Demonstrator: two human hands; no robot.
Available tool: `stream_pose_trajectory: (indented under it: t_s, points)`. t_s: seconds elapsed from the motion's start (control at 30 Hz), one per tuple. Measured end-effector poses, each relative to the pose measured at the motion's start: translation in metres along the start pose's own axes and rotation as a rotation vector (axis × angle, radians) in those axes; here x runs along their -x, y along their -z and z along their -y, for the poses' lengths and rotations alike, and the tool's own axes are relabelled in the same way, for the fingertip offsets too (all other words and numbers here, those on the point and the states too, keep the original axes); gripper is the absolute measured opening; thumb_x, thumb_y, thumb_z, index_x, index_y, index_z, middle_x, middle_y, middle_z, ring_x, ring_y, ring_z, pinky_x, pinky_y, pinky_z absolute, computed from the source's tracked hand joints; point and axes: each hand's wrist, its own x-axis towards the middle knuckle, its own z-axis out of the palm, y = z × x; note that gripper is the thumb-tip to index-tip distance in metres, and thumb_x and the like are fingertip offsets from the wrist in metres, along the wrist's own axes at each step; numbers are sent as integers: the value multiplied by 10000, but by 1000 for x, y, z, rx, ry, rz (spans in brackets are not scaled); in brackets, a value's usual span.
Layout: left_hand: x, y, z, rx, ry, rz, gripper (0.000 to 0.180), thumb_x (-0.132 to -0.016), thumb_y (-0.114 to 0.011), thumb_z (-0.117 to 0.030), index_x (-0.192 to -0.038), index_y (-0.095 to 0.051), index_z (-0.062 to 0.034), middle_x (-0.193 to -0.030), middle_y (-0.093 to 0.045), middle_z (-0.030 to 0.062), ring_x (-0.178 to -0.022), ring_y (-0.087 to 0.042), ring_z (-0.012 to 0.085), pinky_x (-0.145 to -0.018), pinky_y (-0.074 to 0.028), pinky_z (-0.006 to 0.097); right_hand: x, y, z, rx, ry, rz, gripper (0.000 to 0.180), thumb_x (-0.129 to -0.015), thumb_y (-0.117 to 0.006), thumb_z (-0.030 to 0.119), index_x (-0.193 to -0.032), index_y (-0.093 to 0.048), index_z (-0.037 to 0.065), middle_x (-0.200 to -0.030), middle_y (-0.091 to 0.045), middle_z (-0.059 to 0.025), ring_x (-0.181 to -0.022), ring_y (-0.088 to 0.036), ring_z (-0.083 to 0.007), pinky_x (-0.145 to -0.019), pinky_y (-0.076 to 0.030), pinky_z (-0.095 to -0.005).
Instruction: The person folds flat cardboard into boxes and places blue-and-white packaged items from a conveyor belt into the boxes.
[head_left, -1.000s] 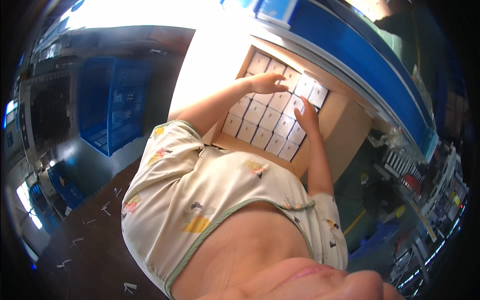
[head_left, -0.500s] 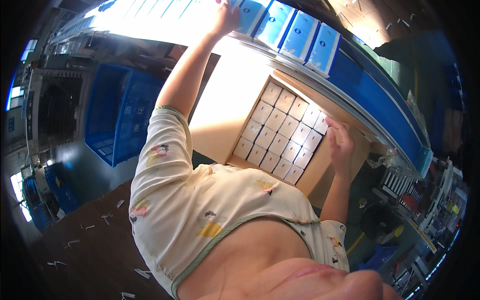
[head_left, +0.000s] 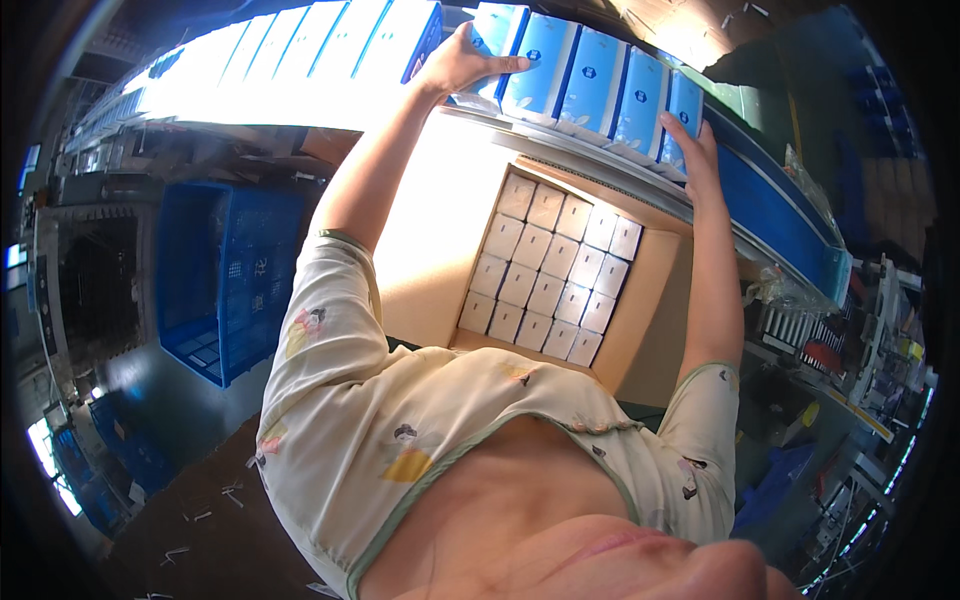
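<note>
A row of several blue-and-white tissue packs (head_left: pixel 590 85) stands side by side on the conveyor (head_left: pixel 765 205), in front of me. My left hand (head_left: pixel 462 68) grips the row's left end, thumb stretched across the pack tops. At the right end, my right hand (head_left: pixel 697 150) presses on the last pack, its fingers partly hidden. The two hands hold the row between them. Nearer to me, an open cardboard carton (head_left: pixel 645 310) contains a layer of packs (head_left: pixel 545 265) in tight rows, their pale ends facing up.
More packs (head_left: pixel 340 40) line the conveyor to the left, washed out by glare. A blue plastic crate (head_left: pixel 225 290) stands at the left. Clear plastic wrap (head_left: pixel 775 285) hangs by the conveyor's right end. White scraps lie on the brown floor covering (head_left: pixel 215 515).
My right hand has risen from the carton's right side to the row's right end. The gripped packs now stand apart from those on the left. My view has shifted slightly.
</note>
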Motion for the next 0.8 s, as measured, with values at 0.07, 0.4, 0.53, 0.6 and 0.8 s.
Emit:
stream_pose_trajectory:
  t_s: [0.07, 0.4, 0.53, 0.6, 0.8]
  points:
    - [5, 1, 0, 41, -95, -26, 1036, -549, -765, -511, -1250, -269, 67, -1072, -525, 237, -976, -561, 317, -817, -488, 394, 13, 10, 14, 22, 168, -52, 710, -679, -720, 373, -1151, -399, -50, -1047, -518, -162, -944, -522, -199, -828, -418, -297]
    - [223, -15, -106, -133, 64, 67, 1106, -590, -729, -530, -1362, -49, -124, -1072, -531, 238, -961, -559, 366, -855, -447, 411, 228, 70, -14, 26, 409, -123, 840, -707, -698, 214, -1320, -186, -48, -1252, -366, -187, -1140, -386, -249, -951, -315, -371]
    - [296, -63, -44, -316, 491, 482, 1046, -677, -611, -565, -1354, -42, -7, -1151, -472, 276, -1042, -509, 366, -892, -415, 368, 287, 71, -113, -53, -344, 276, 655, -732, -666, 256, -1235, -370, -40, -1084, -508, -127, -1012, -474, -199, -872, -373, -315]
    - [302, -103, 18, -500, 702, 708, 792, -747, -495, -570, -1241, -376, 37, -1064, -544, 249, -1000, -537, 353, -819, -445, 367, 274, 52, -182, 233, -562, 681, 535, -804, -562, 357, -1162, -484, -34, -1056, -566, -132, -1022, -500, -203, -863, -387, -323]
    - [270, -176, 60, -661, 354, 916, 552, -873, -319, -472, -1047, -598, -29, -1053, -583, 171, -974, -543, 323, -839, -414, 391, 233, -30, -239, 594, -525, 1096, 605, -898, -281, 491, -1267, -407, 28, -1321, -383, -144, -1224, -352, -236, -1010, -246, -319]
